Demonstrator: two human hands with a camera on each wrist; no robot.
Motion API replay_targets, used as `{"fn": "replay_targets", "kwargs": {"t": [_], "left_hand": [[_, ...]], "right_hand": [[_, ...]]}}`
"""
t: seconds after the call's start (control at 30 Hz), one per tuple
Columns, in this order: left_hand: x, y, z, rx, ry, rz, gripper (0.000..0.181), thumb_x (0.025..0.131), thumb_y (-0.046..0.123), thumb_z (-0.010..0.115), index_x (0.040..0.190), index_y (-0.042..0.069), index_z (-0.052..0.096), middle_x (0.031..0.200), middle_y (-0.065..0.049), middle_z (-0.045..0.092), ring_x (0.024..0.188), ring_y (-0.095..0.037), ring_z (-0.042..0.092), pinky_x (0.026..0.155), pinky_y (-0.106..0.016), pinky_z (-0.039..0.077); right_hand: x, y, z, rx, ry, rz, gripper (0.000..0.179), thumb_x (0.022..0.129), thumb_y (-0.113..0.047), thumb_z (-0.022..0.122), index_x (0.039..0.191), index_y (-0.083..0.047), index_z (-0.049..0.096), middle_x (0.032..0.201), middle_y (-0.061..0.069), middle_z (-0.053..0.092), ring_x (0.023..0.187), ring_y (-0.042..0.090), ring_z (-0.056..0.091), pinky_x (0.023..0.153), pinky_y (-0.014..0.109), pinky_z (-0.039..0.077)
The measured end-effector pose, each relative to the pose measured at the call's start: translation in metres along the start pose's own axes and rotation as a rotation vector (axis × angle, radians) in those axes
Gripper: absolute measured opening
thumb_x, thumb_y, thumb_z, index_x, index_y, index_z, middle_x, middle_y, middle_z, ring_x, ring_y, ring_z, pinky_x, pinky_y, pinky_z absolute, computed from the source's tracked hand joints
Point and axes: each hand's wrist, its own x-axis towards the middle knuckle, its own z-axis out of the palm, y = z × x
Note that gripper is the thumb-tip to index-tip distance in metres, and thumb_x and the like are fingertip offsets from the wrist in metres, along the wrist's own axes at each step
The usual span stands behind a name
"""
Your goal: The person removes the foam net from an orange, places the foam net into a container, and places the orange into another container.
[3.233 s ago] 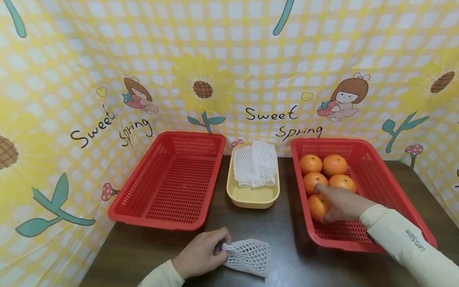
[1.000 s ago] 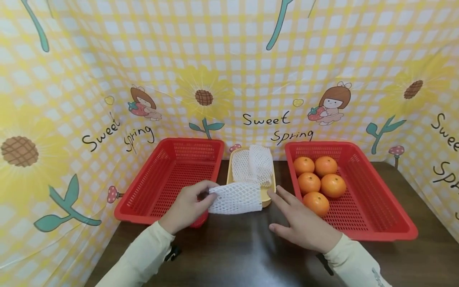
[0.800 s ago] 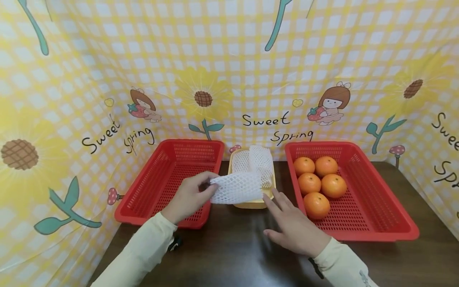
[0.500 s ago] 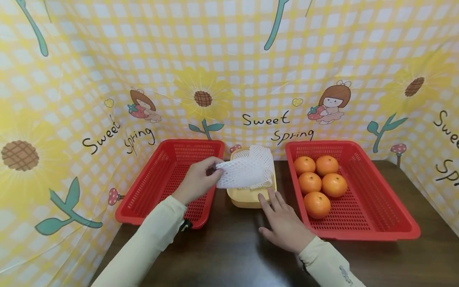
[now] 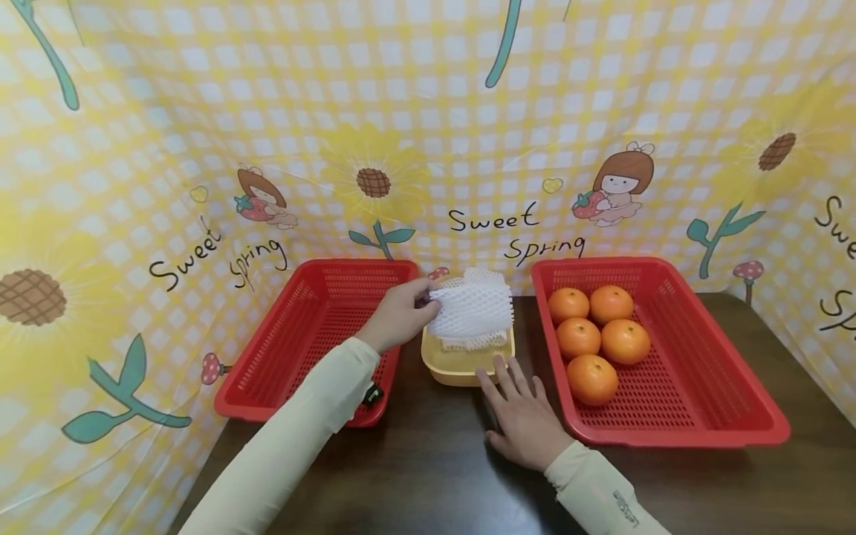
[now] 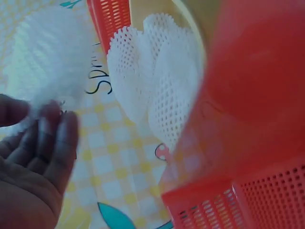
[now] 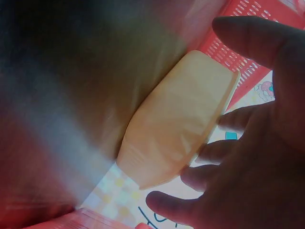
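My left hand (image 5: 403, 313) pinches the left end of a white foam fruit net (image 5: 471, 308) between thumb and fingers. It holds this net over the small yellow basket (image 5: 461, 377), where other foam nets (image 5: 476, 342) lie, partly covered by it. In the left wrist view the held net (image 6: 52, 52) hangs from the fingertips, apart from the nets (image 6: 162, 81) in the basket. My right hand (image 5: 528, 423) has its fingers spread, their tips at the basket's front right edge. The right wrist view shows those fingers (image 7: 209, 151) beside the basket's wall (image 7: 176, 119), holding nothing; contact is hard to tell.
A red basket (image 5: 301, 412) without fruit stands on the left, under my left forearm. The red basket (image 5: 682, 435) on the right holds several oranges (image 5: 591, 379) along its left side. A patterned cloth (image 5: 428, 111) hangs behind the dark wooden table (image 5: 428, 475).
My left hand has carried the net from the table's front up and over the yellow basket. My right hand has left the oranges in the right basket and moved to the yellow basket's front edge.
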Motion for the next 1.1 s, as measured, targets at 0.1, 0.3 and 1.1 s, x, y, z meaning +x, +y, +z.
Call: {"fn": "replay_targets", "kwargs": {"t": [0.1, 0.3, 1.1], "left_hand": [[0.008, 0.0, 0.004, 0.015, -0.037, -0.049, 0.016, 0.096, 0.019, 0.064, 0.11, 0.011, 0.066, 0.09, -0.003, 0.064, 0.083, -0.02, 0.059, 0.074, -0.035, 0.052], [0.022, 0.001, 0.013, 0.101, -0.205, -0.129, 0.014, 0.096, 0.012, 0.06, 0.109, 0.006, 0.06, 0.08, -0.009, 0.06, 0.069, -0.02, 0.06, 0.063, -0.031, 0.055], [0.052, -0.005, 0.027, 0.289, -0.68, -0.343, 0.021, 0.099, 0.014, 0.046, 0.107, 0.003, 0.062, 0.073, -0.012, 0.059, 0.053, -0.017, 0.059, 0.049, -0.031, 0.052]], "right_hand": [[0.001, 0.001, 0.001, 0.003, -0.009, 0.009, 0.093, 0.084, -0.037, 0.082, 0.157, -0.008, 0.033, 0.162, 0.024, 0.02, 0.148, 0.045, 0.016, 0.106, 0.069, 0.028], [0.002, 0.002, 0.001, 0.019, 0.001, 0.016, 0.092, 0.084, -0.035, 0.082, 0.157, -0.008, 0.034, 0.162, 0.024, 0.02, 0.148, 0.044, 0.016, 0.107, 0.068, 0.029], [0.002, 0.003, 0.002, 0.006, 0.046, -0.008, 0.088, 0.083, -0.034, 0.082, 0.154, -0.007, 0.039, 0.158, 0.025, 0.03, 0.147, 0.046, 0.02, 0.105, 0.066, 0.033]]}}
